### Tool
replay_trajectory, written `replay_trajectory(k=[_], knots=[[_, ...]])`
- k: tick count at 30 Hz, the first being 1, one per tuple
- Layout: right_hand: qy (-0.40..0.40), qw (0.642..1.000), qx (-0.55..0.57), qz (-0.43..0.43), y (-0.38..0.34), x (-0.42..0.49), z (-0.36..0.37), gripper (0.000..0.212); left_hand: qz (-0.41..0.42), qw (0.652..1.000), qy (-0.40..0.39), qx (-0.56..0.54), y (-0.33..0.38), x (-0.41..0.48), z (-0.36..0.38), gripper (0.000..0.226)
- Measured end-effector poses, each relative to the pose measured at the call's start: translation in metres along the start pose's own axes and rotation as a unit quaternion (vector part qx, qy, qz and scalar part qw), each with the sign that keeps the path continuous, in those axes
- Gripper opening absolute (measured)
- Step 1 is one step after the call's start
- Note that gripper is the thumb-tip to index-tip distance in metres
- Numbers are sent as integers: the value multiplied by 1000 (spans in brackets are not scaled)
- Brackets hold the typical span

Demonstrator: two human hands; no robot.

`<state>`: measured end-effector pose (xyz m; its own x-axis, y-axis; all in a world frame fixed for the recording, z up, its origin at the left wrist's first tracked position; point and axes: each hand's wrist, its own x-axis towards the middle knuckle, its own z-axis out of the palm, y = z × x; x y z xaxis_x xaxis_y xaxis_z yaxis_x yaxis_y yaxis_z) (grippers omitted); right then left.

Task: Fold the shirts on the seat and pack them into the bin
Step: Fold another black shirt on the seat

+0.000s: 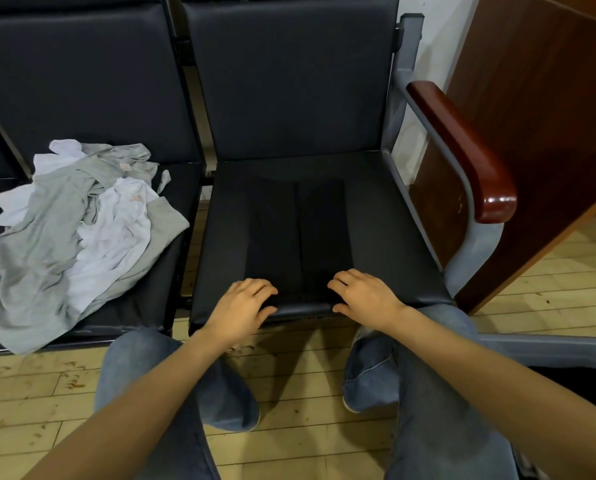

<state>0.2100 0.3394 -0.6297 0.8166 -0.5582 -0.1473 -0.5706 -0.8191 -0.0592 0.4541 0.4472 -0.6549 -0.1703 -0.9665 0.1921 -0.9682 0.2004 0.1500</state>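
Progress looks early, tbh. On the left seat of the bench (151,299) sits the pile of grey and white shirts (82,230), all crumpled together, none of it folded. On the right seat a black shirt (300,230) lies flat and seems to have its sides turned in, though black on black makes that hard to read. Your left grip (244,304) and right grip (362,296) both sit on its near hem with fingers curved. I can't tell whether they pinch the cloth or just rest on it. That dark shape at the near right edge might be the bin (580,382), not sure, and nothing shows packed there. So I'd say one fold is underway, with the pile and all the packing left.
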Motion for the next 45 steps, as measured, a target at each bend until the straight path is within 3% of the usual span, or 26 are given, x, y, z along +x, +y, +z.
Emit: replay_trajectory(k=[4,11,16,19,24,31,36,38,40,43,45], knots=[[32,999,-29,-8,-1,2,3,33,50,996,5,78,-13,2,-9,29],[113,987,-116,-15,-1,5,11,22,16,990,-42,134,-7,13,-8,28],[107,992,27,-56,-5,-11,-22,11,4,994,-90,57,13,10,-50,18],[107,986,118,-47,2,-20,-62,16,-12,999,-46,-8,11,10,-87,24],[171,971,158,-52,16,-1,-113,13,-40,991,45,-119,-11,37,-128,39],[103,973,204,40,61,96,-94,20,-125,979,1,-161,-69,120,-83,25],[-30,954,257,150,80,138,-43,44,-256,940,-69,-214,-88,138,-17,45],[-11,945,268,186,79,140,-31,49,-301,924,-51,-233,-87,142,-9,59],[57,938,278,201,74,137,-27,48,-321,916,-13,-242,-83,144,-11,67],[144,908,312,239,64,128,-23,52,-353,899,26,-257,-74,136,-15,67],[150,888,326,289,59,123,-23,58,-390,874,19,-288,-67,125,-12,65]])
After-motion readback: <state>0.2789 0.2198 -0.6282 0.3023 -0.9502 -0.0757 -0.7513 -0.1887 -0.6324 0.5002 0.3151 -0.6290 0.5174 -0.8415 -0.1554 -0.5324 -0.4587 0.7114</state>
